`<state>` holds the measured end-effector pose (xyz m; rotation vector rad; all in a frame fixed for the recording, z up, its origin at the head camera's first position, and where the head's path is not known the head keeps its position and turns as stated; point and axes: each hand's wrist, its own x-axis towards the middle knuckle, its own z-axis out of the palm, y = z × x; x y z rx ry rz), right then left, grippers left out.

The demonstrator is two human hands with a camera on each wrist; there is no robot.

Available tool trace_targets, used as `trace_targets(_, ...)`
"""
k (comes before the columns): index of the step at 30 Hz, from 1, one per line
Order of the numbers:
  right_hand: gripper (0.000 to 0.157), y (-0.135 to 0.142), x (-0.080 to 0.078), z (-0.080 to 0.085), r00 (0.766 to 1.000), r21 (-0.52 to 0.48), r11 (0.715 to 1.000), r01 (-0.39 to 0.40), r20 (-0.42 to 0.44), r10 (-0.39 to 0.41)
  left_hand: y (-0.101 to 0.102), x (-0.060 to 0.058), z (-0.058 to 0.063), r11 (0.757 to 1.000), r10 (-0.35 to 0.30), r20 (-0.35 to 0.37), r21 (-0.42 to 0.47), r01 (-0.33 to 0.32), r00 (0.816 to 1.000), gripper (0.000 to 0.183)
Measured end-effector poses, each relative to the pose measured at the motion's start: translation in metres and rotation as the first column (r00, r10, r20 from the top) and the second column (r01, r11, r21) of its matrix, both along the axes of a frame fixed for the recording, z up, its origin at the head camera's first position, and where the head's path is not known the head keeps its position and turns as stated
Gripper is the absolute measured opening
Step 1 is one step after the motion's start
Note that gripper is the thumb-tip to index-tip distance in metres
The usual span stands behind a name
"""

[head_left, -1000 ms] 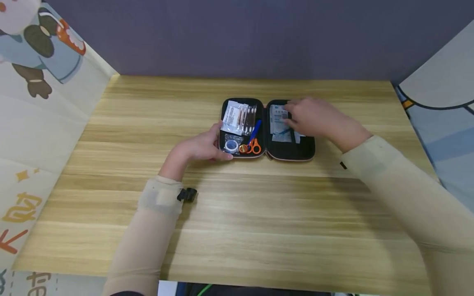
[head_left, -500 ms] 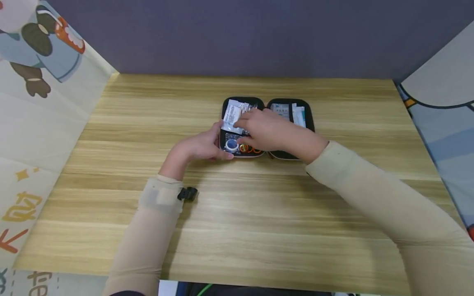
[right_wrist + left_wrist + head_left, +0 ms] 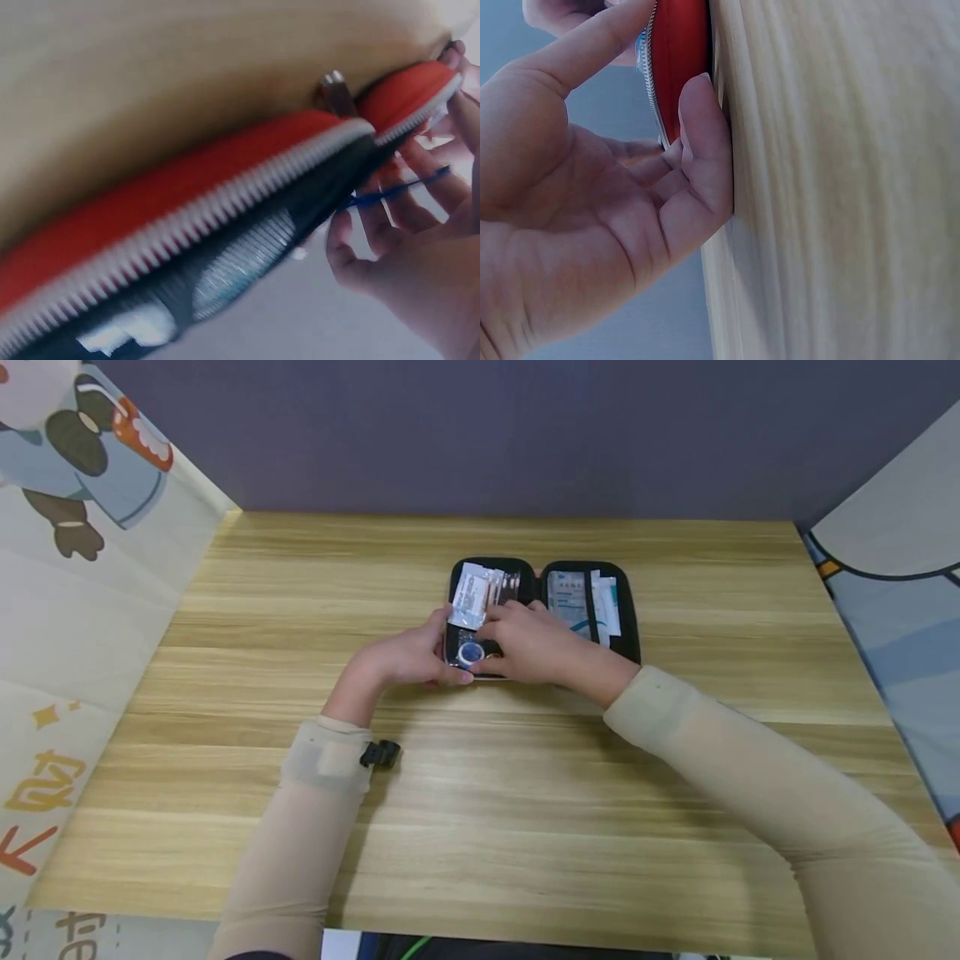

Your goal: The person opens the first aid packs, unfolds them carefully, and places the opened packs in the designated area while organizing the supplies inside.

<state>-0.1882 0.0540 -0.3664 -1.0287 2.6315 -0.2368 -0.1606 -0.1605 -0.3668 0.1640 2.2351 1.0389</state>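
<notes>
A small black-lined zip case (image 3: pixel 628 631), red outside in the wrist views, lies open like a book on the table. My left hand (image 3: pixel 408 658) grips its left edge, thumb at the near corner. My right hand (image 3: pixel 534 647) reaches over the left half, fingers and thumb spread apart beside a bagged tape roll (image 3: pixel 471 652). It hides the orange-handled scissors there. In the right wrist view a slim blue tool (image 3: pixel 401 189) shows by the right fingers. Behind the hand are white packets (image 3: pixel 470 593) and cotton swabs (image 3: pixel 512 583).
Clear packets (image 3: pixel 567 597) and a white sachet (image 3: pixel 609 602) sit under a black strap in the case's right half. The wooden table (image 3: pixel 525 827) meets a dark back wall (image 3: pixel 480 435) and printed side panels (image 3: pixel 90 635).
My right hand has moved left from the case's right half to its left half, then slightly nearer the front edge. The left hand has kept its grip in place.
</notes>
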Motion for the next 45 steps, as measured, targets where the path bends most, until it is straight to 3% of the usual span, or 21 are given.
trace_targets(5,0.049,0.002,-0.004,-0.011,0.984,-0.146,0.982,0.121,0.145,-0.100,0.001,0.000,0.001,1.000,0.000,-0.006,-0.027,0.000,1.000,0.128)
trace_targets(11,0.041,0.004,-0.003,-0.019,0.976,-0.254,0.950,0.179,0.167,-0.139,0.000,0.002,-0.001,0.998,-0.011,-0.002,-0.056,0.011,1.000,0.127)
trace_targets(14,0.040,0.004,-0.002,-0.017,0.969,-0.320,0.922,0.219,0.178,-0.168,0.000,0.002,-0.003,0.998,-0.018,-0.004,-0.062,0.018,1.000,0.127)
trace_targets(22,0.044,0.016,-0.001,0.006,0.942,-0.495,0.804,0.329,0.226,-0.246,0.001,0.004,-0.004,1.000,0.000,0.008,0.002,0.000,1.000,0.126)
trace_targets(28,0.044,0.046,0.002,0.015,0.915,-0.605,0.687,0.403,0.270,-0.300,0.002,0.005,-0.003,1.000,0.005,0.002,0.002,-0.005,1.000,0.128)
trace_targets(31,0.040,0.066,0.006,0.014,0.914,-0.638,0.655,0.404,0.263,-0.308,0.003,0.005,-0.002,1.000,0.009,0.001,-0.007,-0.009,1.000,0.129)
trace_targets(33,0.039,0.081,0.009,0.013,0.914,-0.650,0.644,0.404,0.253,-0.318,0.003,0.006,-0.001,1.000,0.010,0.003,-0.013,-0.010,1.000,0.129)
trace_targets(40,0.039,0.128,0.023,0.015,0.886,-0.583,0.673,0.456,0.225,-0.405,0.002,0.007,0.002,0.999,0.011,0.005,-0.036,-0.011,1.000,0.129)
trace_targets(45,0.033,0.157,0.025,0.006,0.877,-0.572,0.677,0.463,0.183,-0.445,0.001,0.006,0.002,1.000,0.012,0.011,-0.027,-0.012,1.000,0.129)
